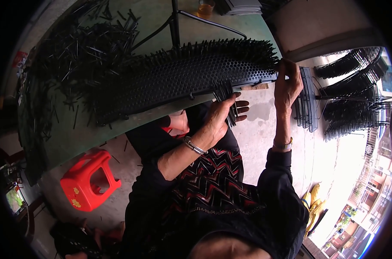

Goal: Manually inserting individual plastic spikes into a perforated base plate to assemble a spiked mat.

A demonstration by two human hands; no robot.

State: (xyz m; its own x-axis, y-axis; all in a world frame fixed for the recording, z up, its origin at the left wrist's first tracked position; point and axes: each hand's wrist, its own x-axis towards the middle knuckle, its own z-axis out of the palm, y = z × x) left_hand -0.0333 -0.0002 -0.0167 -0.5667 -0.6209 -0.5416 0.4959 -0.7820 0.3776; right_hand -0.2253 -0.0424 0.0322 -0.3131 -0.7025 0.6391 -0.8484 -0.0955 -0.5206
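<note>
A long, curved black perforated panel lies along the near side of the table, with many short black strips sticking up from its far edge. Below its front edge, my left hand grips a bundle of thin black strips between thumb and palm, the other fingers stretched out to the right. At the panel's right end my right hand is closed in a pinch, touching or very near the last strips. Whatever lies between those fingertips is too small and dark to make out.
Loose black strips are heaped on the green tabletop. Behind the panel stands a black metal stand, with a glass of amber drink farther back. A red stool is at left; black panels hang in rows at right.
</note>
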